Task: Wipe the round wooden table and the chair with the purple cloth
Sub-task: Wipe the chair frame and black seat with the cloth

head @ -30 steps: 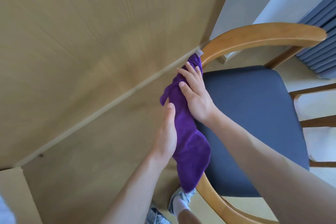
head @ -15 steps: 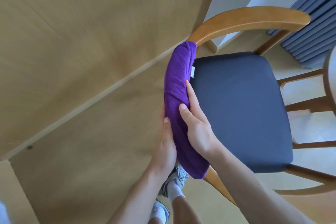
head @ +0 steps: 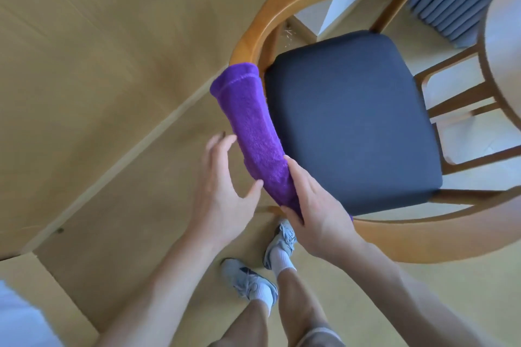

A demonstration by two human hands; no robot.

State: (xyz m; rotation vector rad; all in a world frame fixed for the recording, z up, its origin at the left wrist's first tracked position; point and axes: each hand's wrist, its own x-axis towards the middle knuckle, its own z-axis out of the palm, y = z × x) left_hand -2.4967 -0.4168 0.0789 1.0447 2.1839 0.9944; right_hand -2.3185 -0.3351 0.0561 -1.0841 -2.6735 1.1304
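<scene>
Purple cloth (head: 253, 132): plush, wrapped as a sleeve around the chair (head: 349, 121) rail, running from the near curve up toward the back. Chair has a curved wooden rail and dark padded seat; pale tabletop (head: 504, 45) edge beyond it, tan floor (head: 98, 79) beneath. Right hand (head: 313, 205) grip curls around the cloth's near end. Left hand (head: 222, 191) grip spread, thumb touching the cloth.

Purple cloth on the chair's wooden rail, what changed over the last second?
The left hand let go of the purple cloth and now hangs open beside it. The right hand slid back along the curved wooden chair rail toward the person, still holding the cloth, which stays wrapped over the rail.
</scene>
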